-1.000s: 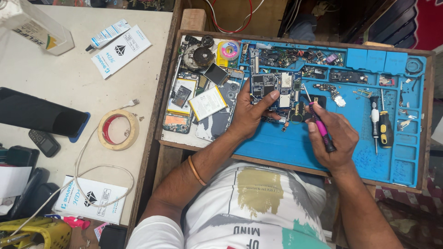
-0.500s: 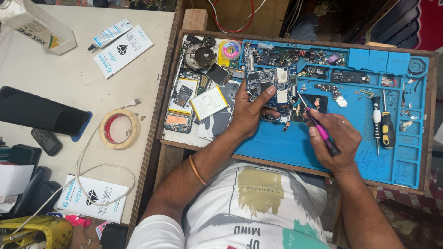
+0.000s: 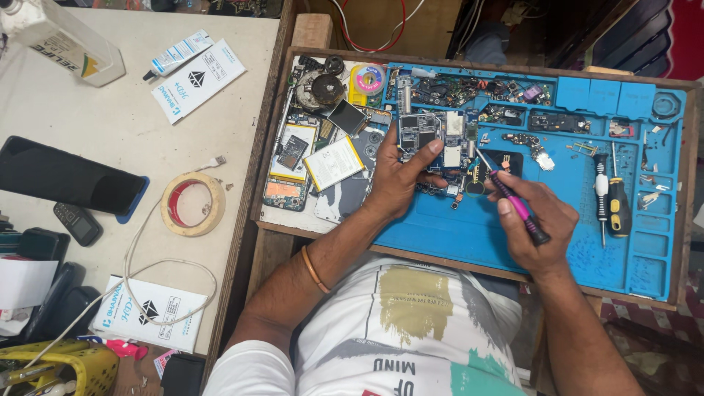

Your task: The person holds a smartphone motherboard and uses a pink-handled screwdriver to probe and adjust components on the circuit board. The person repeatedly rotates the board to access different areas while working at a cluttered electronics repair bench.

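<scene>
Circuit board (image 3: 424,139) lies on the blue mat (image 3: 469,235), pinned under the left hand (image 3: 400,180) with its thumb on top. Right hand (image 3: 539,224) fingers are curled tight around a pink screwdriver (image 3: 513,202), its tip at the board's right edge. Left of the mat, a tape roll (image 3: 192,204) sits on the pale table (image 3: 110,117).

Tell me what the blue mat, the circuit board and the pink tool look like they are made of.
Mat: likely silicone or rubber, matte blue with moulded compartments.
Circuit board: fibreglass-type board with shiny metal shields, judging by the silvery rectangles.
Tool in the right hand: glossy pink handle, probably plastic; thin metal-looking tip.
</scene>
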